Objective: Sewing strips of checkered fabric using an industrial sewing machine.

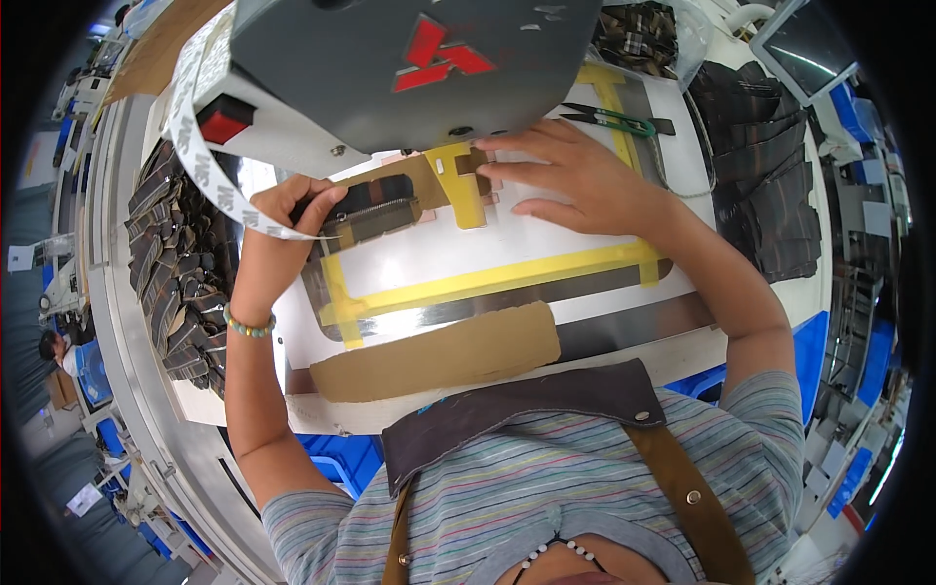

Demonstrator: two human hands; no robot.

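Note:
Under the dark grey sewing machine head (419, 58) lies a brown and dark fabric piece (419, 182) on the white work plate. The thumb and fingers of my left hand (297, 203) are closed at its left end. My right hand (580, 180) spreads its fingers over the right side, fingertips by the fabric next to the yellow machine part (465, 195); nothing is gripped there. The machine head partly hides the fabric's far edge. A white printed strip (195, 146) curves down past my left hand.
Plaid fabric pieces are piled at the left (175, 273) and right (756, 166). Green-handled thread snips (624, 121) lie beyond my right hand. Yellow tape (487, 280) borders the plate. A brown strip (439, 351) lies along the near edge, and a blue bin (341, 458) is below.

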